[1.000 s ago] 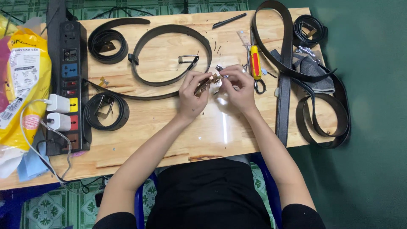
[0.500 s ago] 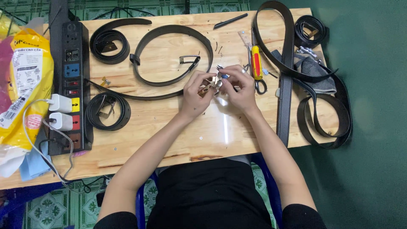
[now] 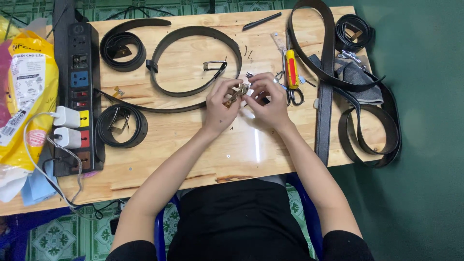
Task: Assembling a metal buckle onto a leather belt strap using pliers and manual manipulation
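Observation:
My left hand (image 3: 220, 107) and my right hand (image 3: 268, 99) meet over the middle of the wooden table (image 3: 193, 145). Between their fingertips they pinch a small metal belt buckle (image 3: 239, 92), brass and silver in colour. A long black belt (image 3: 193, 63) lies in a loop just beyond my left hand, its free end with a metal clasp (image 3: 212, 65) pointing toward the buckle. Much of the buckle is hidden by my fingers.
A black power strip (image 3: 77, 96) with two white chargers lies at the left, next to a yellow bag (image 3: 29, 96). Coiled black belts (image 3: 121, 125) (image 3: 123, 48) sit left; more belts (image 3: 357, 121) drape right. A red-and-yellow screwdriver (image 3: 291, 67), scissors (image 3: 295, 94) and a black pen (image 3: 261, 21) lie behind my hands.
Both hands stay at the same spot; the fingers shift slightly around the buckle. Nothing else on the table has moved.

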